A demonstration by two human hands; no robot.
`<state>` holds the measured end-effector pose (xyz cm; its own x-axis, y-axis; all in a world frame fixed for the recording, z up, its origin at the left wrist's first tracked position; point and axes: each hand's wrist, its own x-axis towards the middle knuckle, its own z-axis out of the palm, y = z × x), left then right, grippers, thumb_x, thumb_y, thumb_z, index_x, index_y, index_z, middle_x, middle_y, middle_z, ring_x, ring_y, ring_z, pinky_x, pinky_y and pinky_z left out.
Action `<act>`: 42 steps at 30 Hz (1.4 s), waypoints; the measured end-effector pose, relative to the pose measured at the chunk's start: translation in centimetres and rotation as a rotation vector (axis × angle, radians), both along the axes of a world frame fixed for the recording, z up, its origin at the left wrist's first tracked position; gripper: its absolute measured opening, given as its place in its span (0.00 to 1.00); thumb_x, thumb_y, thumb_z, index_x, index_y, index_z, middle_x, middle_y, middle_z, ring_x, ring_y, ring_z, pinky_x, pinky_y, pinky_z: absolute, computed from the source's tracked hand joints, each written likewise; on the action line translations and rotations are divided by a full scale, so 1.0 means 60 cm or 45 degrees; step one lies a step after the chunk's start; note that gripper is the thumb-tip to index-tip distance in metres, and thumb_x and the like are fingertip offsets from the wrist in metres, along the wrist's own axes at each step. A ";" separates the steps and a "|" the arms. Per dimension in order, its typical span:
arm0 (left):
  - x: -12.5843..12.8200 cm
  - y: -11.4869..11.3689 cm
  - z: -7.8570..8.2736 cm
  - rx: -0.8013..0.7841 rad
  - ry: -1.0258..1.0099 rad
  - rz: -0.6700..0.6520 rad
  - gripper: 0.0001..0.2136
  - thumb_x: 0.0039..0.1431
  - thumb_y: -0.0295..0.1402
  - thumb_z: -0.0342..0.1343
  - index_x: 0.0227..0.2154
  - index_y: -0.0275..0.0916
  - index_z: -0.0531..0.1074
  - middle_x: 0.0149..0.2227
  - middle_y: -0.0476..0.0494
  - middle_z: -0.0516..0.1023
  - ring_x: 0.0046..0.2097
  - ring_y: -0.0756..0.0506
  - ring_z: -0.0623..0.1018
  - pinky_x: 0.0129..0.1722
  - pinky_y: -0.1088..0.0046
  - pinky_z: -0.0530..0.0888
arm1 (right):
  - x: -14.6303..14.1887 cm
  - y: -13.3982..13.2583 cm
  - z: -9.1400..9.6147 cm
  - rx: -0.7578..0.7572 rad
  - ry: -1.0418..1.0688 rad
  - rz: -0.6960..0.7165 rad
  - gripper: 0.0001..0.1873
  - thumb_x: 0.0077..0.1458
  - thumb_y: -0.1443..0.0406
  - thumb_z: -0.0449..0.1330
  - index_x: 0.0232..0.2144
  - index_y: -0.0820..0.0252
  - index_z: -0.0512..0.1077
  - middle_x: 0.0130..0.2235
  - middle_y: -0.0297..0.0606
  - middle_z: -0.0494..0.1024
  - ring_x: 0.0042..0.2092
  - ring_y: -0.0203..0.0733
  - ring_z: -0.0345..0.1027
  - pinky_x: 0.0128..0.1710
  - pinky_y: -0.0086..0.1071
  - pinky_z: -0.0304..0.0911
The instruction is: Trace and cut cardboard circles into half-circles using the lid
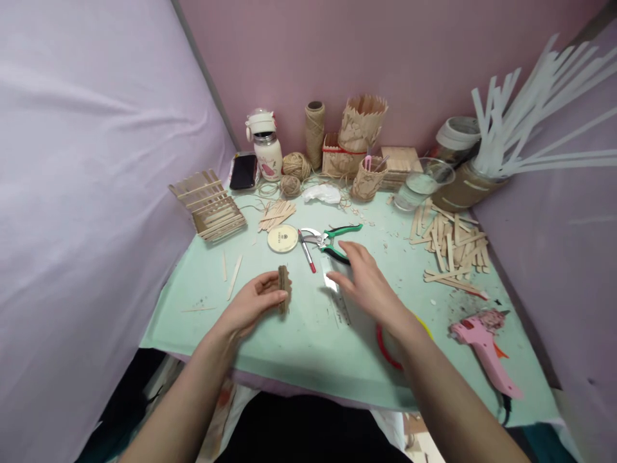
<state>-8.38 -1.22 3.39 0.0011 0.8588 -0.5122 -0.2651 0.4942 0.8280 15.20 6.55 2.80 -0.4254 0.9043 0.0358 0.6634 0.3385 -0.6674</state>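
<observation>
My left hand (253, 302) is closed around a small stack of wooden craft sticks (284, 289), held on edge just above the green mat (289, 347). My right hand (366, 280) hovers with fingers spread over a clear plastic ruler (337, 299) lying on the mat, and holds nothing. Green-handled cutters (332, 239) and a red pen (307, 251) lie just beyond the right hand's fingertips.
A pink glue gun (484, 344) lies at the right front. Loose craft sticks (450, 244) are piled at the right, a stick panel (209, 206) at the left. A round tin lid (282, 238), twine balls, a bottle, a phone and stick-built holders stand at the back.
</observation>
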 end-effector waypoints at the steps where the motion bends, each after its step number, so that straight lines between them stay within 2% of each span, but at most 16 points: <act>1: -0.002 0.002 0.001 0.008 0.027 0.056 0.24 0.42 0.32 0.72 0.45 0.35 0.75 0.44 0.39 0.79 0.43 0.44 0.78 0.44 0.68 0.72 | -0.016 0.014 -0.004 0.026 -0.102 0.008 0.36 0.61 0.57 0.57 0.67 0.56 0.52 0.67 0.53 0.55 0.68 0.57 0.46 0.64 0.52 0.49; 3: -0.001 0.003 -0.001 0.013 -0.032 0.111 0.24 0.43 0.33 0.71 0.45 0.35 0.75 0.44 0.39 0.79 0.43 0.44 0.78 0.44 0.68 0.73 | -0.052 0.034 -0.017 0.038 -0.296 0.081 0.36 0.62 0.57 0.56 0.68 0.53 0.50 0.71 0.48 0.45 0.71 0.60 0.34 0.65 0.57 0.42; 5: 0.005 0.001 -0.006 0.007 -0.135 0.116 0.23 0.45 0.33 0.70 0.46 0.35 0.74 0.44 0.39 0.79 0.41 0.45 0.78 0.43 0.68 0.74 | -0.083 0.045 -0.033 0.037 -0.433 0.150 0.35 0.63 0.56 0.53 0.68 0.50 0.48 0.72 0.43 0.41 0.71 0.60 0.29 0.65 0.59 0.38; 8: 0.012 -0.003 -0.013 -0.006 -0.246 0.112 0.21 0.46 0.33 0.69 0.45 0.34 0.74 0.43 0.38 0.79 0.40 0.46 0.79 0.43 0.70 0.75 | -0.103 0.058 -0.055 0.085 -0.571 0.160 0.32 0.65 0.54 0.50 0.68 0.50 0.49 0.72 0.42 0.43 0.71 0.57 0.30 0.66 0.59 0.35; 11: 0.011 -0.005 -0.013 -0.017 -0.303 0.136 0.20 0.46 0.33 0.70 0.43 0.33 0.75 0.42 0.38 0.79 0.39 0.46 0.79 0.42 0.70 0.75 | -0.099 0.084 -0.068 0.144 -0.635 0.110 0.29 0.67 0.56 0.46 0.68 0.51 0.50 0.72 0.41 0.45 0.71 0.52 0.33 0.66 0.57 0.35; 16: 0.002 -0.005 -0.011 -0.019 -0.320 0.161 0.20 0.46 0.32 0.70 0.43 0.32 0.75 0.41 0.39 0.79 0.39 0.47 0.79 0.43 0.70 0.75 | -0.077 0.132 -0.054 0.116 -0.669 0.010 0.31 0.67 0.57 0.45 0.69 0.55 0.47 0.72 0.43 0.43 0.71 0.53 0.32 0.66 0.59 0.35; 19: -0.003 -0.006 -0.013 -0.024 -0.317 0.164 0.20 0.46 0.32 0.69 0.43 0.33 0.75 0.42 0.38 0.79 0.39 0.46 0.79 0.43 0.69 0.75 | -0.056 0.105 -0.030 0.126 -0.641 0.036 0.38 0.64 0.53 0.50 0.69 0.58 0.43 0.72 0.44 0.39 0.72 0.54 0.28 0.66 0.58 0.34; 21: -0.007 -0.006 -0.014 -0.028 -0.322 0.171 0.19 0.47 0.31 0.69 0.43 0.33 0.76 0.42 0.38 0.80 0.39 0.46 0.79 0.44 0.69 0.75 | -0.039 0.061 -0.018 0.079 -0.634 0.238 0.47 0.57 0.51 0.58 0.70 0.59 0.41 0.72 0.46 0.37 0.72 0.54 0.26 0.67 0.56 0.33; 23: -0.009 -0.003 -0.014 -0.027 -0.343 0.179 0.18 0.48 0.31 0.68 0.43 0.33 0.75 0.42 0.37 0.80 0.39 0.46 0.79 0.44 0.68 0.75 | -0.023 0.012 -0.014 -0.078 -0.669 0.471 0.59 0.46 0.49 0.67 0.70 0.63 0.42 0.72 0.49 0.37 0.72 0.54 0.26 0.68 0.54 0.33; 24: -0.009 -0.001 -0.014 -0.027 -0.358 0.183 0.17 0.49 0.31 0.67 0.43 0.32 0.75 0.41 0.37 0.80 0.39 0.46 0.79 0.45 0.68 0.75 | -0.015 -0.008 -0.015 -0.148 -0.693 0.529 0.62 0.43 0.50 0.69 0.70 0.64 0.41 0.72 0.50 0.38 0.72 0.54 0.27 0.68 0.54 0.33; 26: -0.005 0.006 -0.012 -0.029 -0.395 0.187 0.16 0.51 0.30 0.66 0.43 0.32 0.75 0.41 0.37 0.80 0.39 0.46 0.79 0.45 0.67 0.75 | -0.003 -0.031 -0.021 -0.212 -0.734 0.514 0.61 0.44 0.53 0.69 0.70 0.64 0.41 0.71 0.50 0.38 0.72 0.52 0.28 0.68 0.53 0.33; 29: 0.007 0.015 -0.009 -0.035 -0.446 0.158 0.16 0.51 0.30 0.66 0.43 0.32 0.75 0.41 0.37 0.79 0.40 0.45 0.79 0.46 0.66 0.76 | 0.010 -0.016 -0.034 -0.219 -0.766 0.424 0.58 0.48 0.53 0.67 0.69 0.66 0.41 0.71 0.49 0.36 0.72 0.50 0.26 0.68 0.52 0.31; 34: 0.030 0.025 -0.006 -0.043 -0.482 0.030 0.18 0.48 0.31 0.69 0.42 0.32 0.74 0.40 0.38 0.79 0.40 0.45 0.79 0.46 0.64 0.75 | 0.031 0.051 -0.052 -0.181 -0.731 0.304 0.54 0.50 0.54 0.65 0.69 0.63 0.42 0.71 0.50 0.38 0.72 0.51 0.28 0.68 0.55 0.32; 37: 0.039 0.038 -0.007 -0.034 -0.442 -0.069 0.20 0.46 0.33 0.70 0.42 0.33 0.74 0.40 0.39 0.78 0.39 0.47 0.79 0.45 0.66 0.75 | 0.035 0.058 -0.048 -0.056 -0.654 0.178 0.52 0.49 0.58 0.67 0.68 0.60 0.45 0.70 0.51 0.46 0.71 0.57 0.33 0.66 0.60 0.33; 40: 0.049 0.065 -0.011 -0.028 -0.367 -0.178 0.23 0.44 0.35 0.72 0.43 0.34 0.73 0.40 0.41 0.77 0.37 0.47 0.79 0.42 0.68 0.75 | 0.023 0.037 -0.030 0.064 -0.323 0.205 0.53 0.48 0.56 0.68 0.69 0.55 0.44 0.70 0.50 0.50 0.71 0.58 0.37 0.66 0.58 0.40; 42: 0.057 0.086 -0.015 -0.012 -0.316 -0.257 0.25 0.42 0.35 0.72 0.44 0.35 0.72 0.39 0.42 0.77 0.36 0.48 0.78 0.40 0.68 0.74 | 0.009 0.020 -0.017 0.026 -0.026 0.318 0.56 0.48 0.55 0.68 0.69 0.51 0.40 0.71 0.48 0.47 0.70 0.54 0.40 0.65 0.52 0.48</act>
